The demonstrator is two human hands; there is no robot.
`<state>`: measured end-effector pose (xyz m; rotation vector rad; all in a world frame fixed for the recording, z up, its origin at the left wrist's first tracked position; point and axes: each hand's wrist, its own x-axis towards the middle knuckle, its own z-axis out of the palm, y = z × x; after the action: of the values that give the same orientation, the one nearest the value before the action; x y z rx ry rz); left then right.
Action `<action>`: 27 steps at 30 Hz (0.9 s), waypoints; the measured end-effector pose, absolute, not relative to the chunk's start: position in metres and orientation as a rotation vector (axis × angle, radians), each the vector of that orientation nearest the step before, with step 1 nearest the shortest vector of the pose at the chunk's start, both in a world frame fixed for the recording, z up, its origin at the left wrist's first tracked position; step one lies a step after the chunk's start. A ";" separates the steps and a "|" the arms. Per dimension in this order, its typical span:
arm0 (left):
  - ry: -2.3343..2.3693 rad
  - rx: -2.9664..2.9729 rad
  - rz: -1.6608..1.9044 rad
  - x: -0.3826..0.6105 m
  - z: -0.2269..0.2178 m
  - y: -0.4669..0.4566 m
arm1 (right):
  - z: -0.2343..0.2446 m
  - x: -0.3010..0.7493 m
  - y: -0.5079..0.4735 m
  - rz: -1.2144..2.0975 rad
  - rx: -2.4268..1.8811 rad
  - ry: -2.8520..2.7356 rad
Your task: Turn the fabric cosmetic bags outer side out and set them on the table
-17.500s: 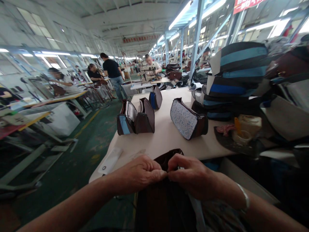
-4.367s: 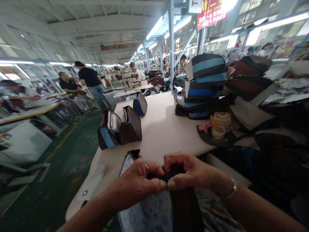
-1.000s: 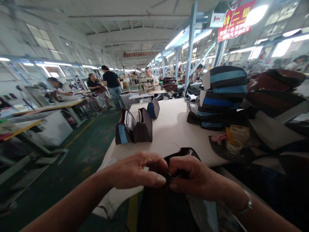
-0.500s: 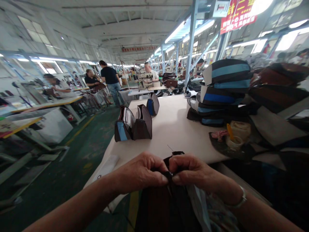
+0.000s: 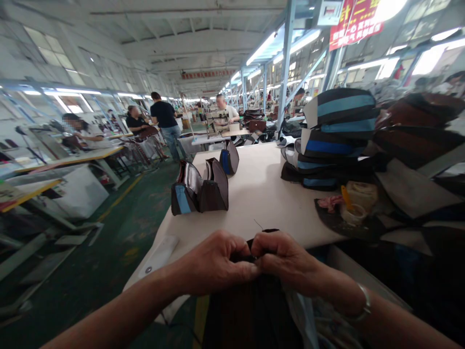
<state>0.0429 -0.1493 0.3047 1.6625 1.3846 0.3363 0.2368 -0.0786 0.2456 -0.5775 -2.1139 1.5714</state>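
My left hand [image 5: 216,261] and my right hand [image 5: 286,261] meet at the near edge of the table, both pinching the top edge of a dark brown fabric pouch [image 5: 247,305]. Their fingers hide the seam they hold. A thin thread [image 5: 257,224] stands up from the pinched spot. A pale floral lining [image 5: 300,310] shows below my right wrist. Two finished pouches with blue panels [image 5: 199,190] stand together on the cream table [image 5: 254,194], and a third pouch [image 5: 229,159] stands farther off.
A stack of blue-striped bags [image 5: 336,140] stands at the table's right, beside a dark tray [image 5: 345,213] holding a glue pot and a yellow brush. A white ruler [image 5: 160,257] lies by my left forearm. Sewing tables and co-workers line the aisle beyond.
Since the earlier frames, the held pouch has turned from its floral side to its dark side. In the last half second, my hands have stayed pinched at the same spot, and the view has barely shifted.
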 end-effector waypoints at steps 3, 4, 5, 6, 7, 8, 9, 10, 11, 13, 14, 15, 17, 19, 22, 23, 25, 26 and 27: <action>1.363 1.729 0.247 0.044 0.308 -0.146 | 0.245 0.237 -0.077 1.570 -0.506 -2.165; 1.354 1.767 0.228 0.044 0.309 -0.145 | 0.246 0.237 -0.077 1.573 -0.472 -2.176; 1.349 1.809 0.219 0.044 0.310 -0.144 | 0.246 0.238 -0.076 1.572 -0.438 -2.183; 1.342 1.847 0.215 0.044 0.310 -0.144 | 0.247 0.239 -0.075 1.572 -0.404 -2.192; 1.337 1.877 0.211 0.043 0.310 -0.145 | 0.247 0.239 -0.075 1.582 -0.377 -2.202; 1.336 1.902 0.203 0.043 0.309 -0.147 | 0.248 0.240 -0.074 1.598 -0.351 -2.214; 1.346 1.930 0.194 0.044 0.308 -0.149 | 0.249 0.242 -0.073 1.613 -0.327 -2.226; 1.375 1.968 0.193 0.044 0.306 -0.152 | 0.250 0.243 -0.072 1.624 -0.306 -2.241; 1.417 2.017 0.209 0.045 0.303 -0.155 | 0.250 0.244 -0.070 1.633 -0.288 -2.253; 1.498 2.103 0.297 0.048 0.297 -0.160 | 0.247 0.247 -0.066 1.640 -0.253 -2.255; 1.514 2.114 0.366 0.049 0.294 -0.162 | 0.244 0.248 -0.064 1.648 -0.232 -2.250; 1.508 2.093 0.432 0.051 0.291 -0.163 | 0.241 0.249 -0.062 1.660 -0.221 -2.241; 1.468 1.993 0.522 0.052 0.287 -0.163 | 0.232 0.250 -0.060 1.638 -0.223 -2.239; 1.456 1.901 0.551 0.052 0.286 -0.161 | 0.223 0.250 -0.061 1.478 -0.235 -2.287; 1.471 1.867 0.530 0.050 0.286 -0.159 | 0.214 0.251 -0.065 1.064 -0.251 -2.422; 1.474 1.874 0.523 0.048 0.286 -0.159 | 0.214 0.251 -0.067 0.924 -0.260 -2.477; 1.480 1.893 0.511 0.046 0.285 -0.158 | 0.215 0.251 -0.070 0.666 -0.270 -2.604; 1.482 1.900 0.506 0.045 0.284 -0.158 | 0.217 0.252 -0.071 0.554 -0.267 -2.665; 1.487 1.908 0.504 0.044 0.283 -0.158 | 0.219 0.252 -0.072 0.457 -0.265 -2.720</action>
<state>0.0441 -0.1580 0.2831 1.9084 1.4870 0.5043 0.2517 -0.0717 0.2188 -0.2650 -2.7199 0.4566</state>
